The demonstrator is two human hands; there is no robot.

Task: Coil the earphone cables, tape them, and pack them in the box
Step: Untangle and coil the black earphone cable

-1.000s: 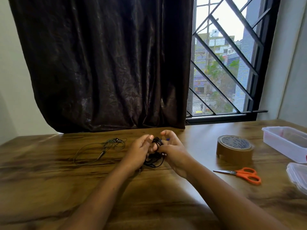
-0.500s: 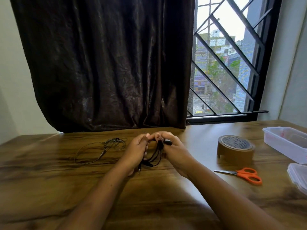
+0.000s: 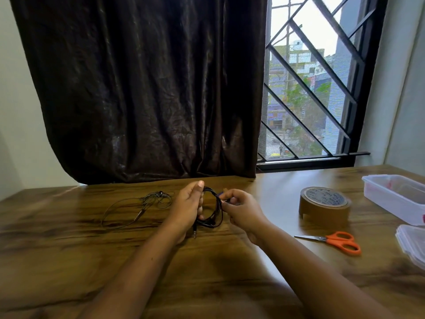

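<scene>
Earphone cable (image 3: 215,210), black and thin, is hanging in loose loops between the two hands, just above the middle of the wooden table (image 3: 69,261). The left hand (image 3: 187,206) is gripping the coil from its nine o'clock side, fingers curled round the loops and thumb pointing up at the top, while the jack plug (image 3: 195,232) is dangling below it toward the tabletop. The right hand (image 3: 241,209) is pinching the cable's free end at the coil's three o'clock edge, though what sits between those fingertips is too blurred to tell. To my eye the coiling step is nearing its finish and nothing is taped yet. The next move is asking one hand to hold the bundle firmly alone, so the loops are not springing apart, while the other goes out to three o'clock for the brown tape roll (image 3: 324,204) and the orange-handled scissors (image 3: 338,241) lying near it at four o'clock. Farther right, the clear plastic box (image 3: 395,196) is waiting open at two o'clock, with its lid (image 3: 411,242) at the table's edge. A second earphone cable (image 3: 140,207) is lying uncoiled at nine o'clock, near the left hand.
</scene>
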